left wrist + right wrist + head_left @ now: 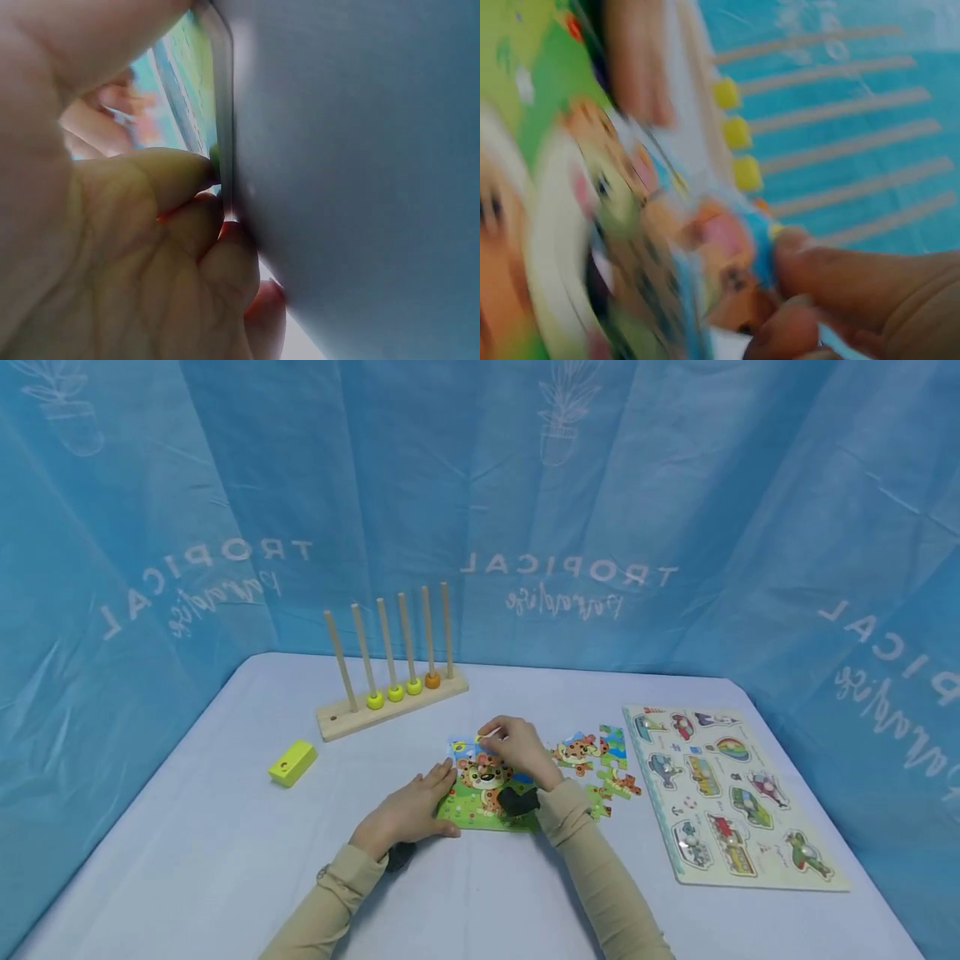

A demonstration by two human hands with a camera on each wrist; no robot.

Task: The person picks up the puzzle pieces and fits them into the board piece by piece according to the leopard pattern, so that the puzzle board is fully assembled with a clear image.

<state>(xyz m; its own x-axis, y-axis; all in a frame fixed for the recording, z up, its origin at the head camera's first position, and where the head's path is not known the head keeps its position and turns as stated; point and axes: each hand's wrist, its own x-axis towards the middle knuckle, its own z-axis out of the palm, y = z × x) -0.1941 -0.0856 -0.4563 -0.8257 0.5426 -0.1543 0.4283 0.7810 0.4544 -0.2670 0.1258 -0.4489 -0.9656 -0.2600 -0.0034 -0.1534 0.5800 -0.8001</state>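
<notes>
A jigsaw puzzle (pixel 468 807) with a spotted leopard cub on green grass lies in the middle of the table. My left hand (pixel 408 807) rests at its left edge, fingers extended, and in the left wrist view the fingertips (pixel 187 176) touch the board's rim. Over the puzzle's upper part, my right hand (pixel 522 752) pinches a jigsaw piece (pixel 731 259) between thumb and finger. That piece shows orange and blue, blurred in the right wrist view. Loose jigsaw pieces (pixel 613 745) lie to the right of the puzzle, some partly hidden by the right hand and wrist.
Behind the puzzle stands a wooden peg rack (pixel 352 722) with yellow and orange beads on several of its upright rods. A yellow block (pixel 292 763) lies at the left. To the right is a knobbed picture board (pixel 712 806) of vehicles. Blue curtains (pixel 480 485) enclose the table.
</notes>
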